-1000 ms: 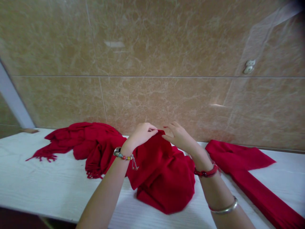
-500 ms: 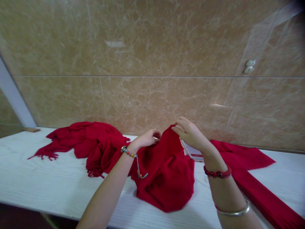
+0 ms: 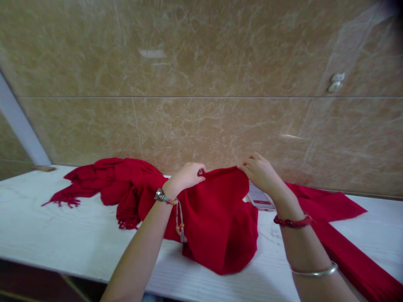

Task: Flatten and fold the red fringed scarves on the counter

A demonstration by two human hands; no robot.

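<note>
A red scarf [image 3: 217, 214] is lifted by its upper edge between my two hands, its lower part draping onto the white table. My left hand [image 3: 189, 174] pinches the edge on the left, fingers closed. At the other end of that edge, my right hand [image 3: 260, 170] grips the cloth between thumb and fingers. The edge runs nearly straight from hand to hand. To the left, a crumpled heap of red fringed cloth [image 3: 116, 184] lies against the wall; whether it joins the held piece is hidden behind my left hand and wrist.
A phone [image 3: 261, 197] with a lit screen lies partly behind the cloth and my right wrist. More folded red cloth [image 3: 355, 247] spreads along the right side of the white table [image 3: 78, 243]. The tiled wall [image 3: 201, 130] closes off the back, and a small brown block [image 3: 45, 168] lies at the far left.
My hands have moved apart, left hand to the left and right hand to the right. The cloth edge between them is now stretched wider, and more of the phone shows.
</note>
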